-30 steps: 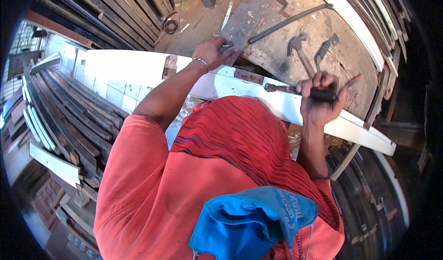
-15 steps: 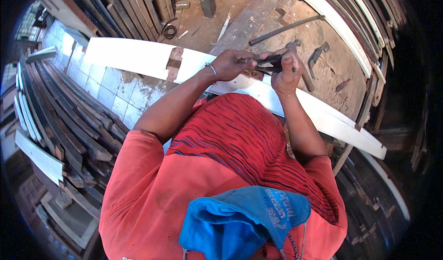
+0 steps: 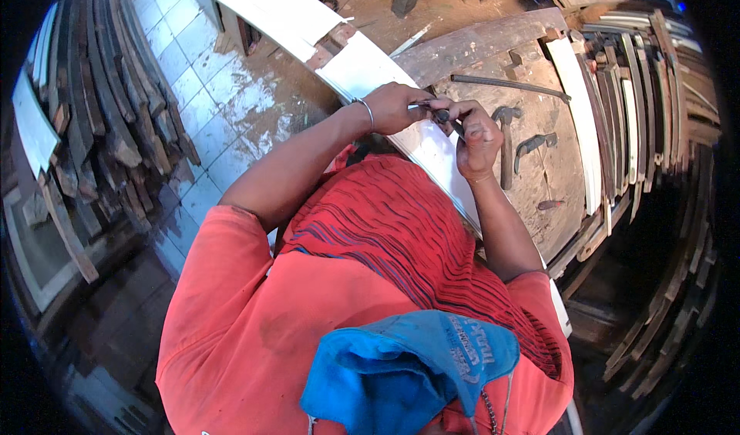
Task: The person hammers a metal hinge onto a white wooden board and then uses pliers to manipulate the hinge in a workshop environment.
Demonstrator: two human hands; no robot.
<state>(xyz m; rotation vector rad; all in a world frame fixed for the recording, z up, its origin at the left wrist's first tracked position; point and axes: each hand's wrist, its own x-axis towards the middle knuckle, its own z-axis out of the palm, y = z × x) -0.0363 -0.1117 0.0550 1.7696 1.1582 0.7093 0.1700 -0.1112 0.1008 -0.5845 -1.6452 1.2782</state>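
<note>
My left hand (image 3: 395, 109) is closed, its fingertips pinching close to the metal end of a dark hand tool; what it holds there is too small to make out. Wrapped round that tool, which looks like black-handled pliers (image 3: 456, 125), is my right hand (image 3: 479, 140). Both hands meet just above a long white-painted wooden board (image 3: 368, 66), which runs diagonally under them. A bare brown notch (image 3: 333, 42) crosses the board beyond my left hand. To the right of my right hand, a hammer (image 3: 506, 150) lies on the worn wooden bench (image 3: 561, 169).
On the bench are a dark metal bar (image 3: 509, 85), a black curved tool (image 3: 533, 150) and a small red-handled piece (image 3: 550, 204). Wooden strips are stacked at the left (image 3: 104, 72) and right (image 3: 640, 103). Pale floor tiles (image 3: 193, 57) show beyond my left arm.
The view has turned, so the board slants more steeply and the bench tools sit differently. My hands remain together; the tool in my right hand now points more steeply down and rightward.
</note>
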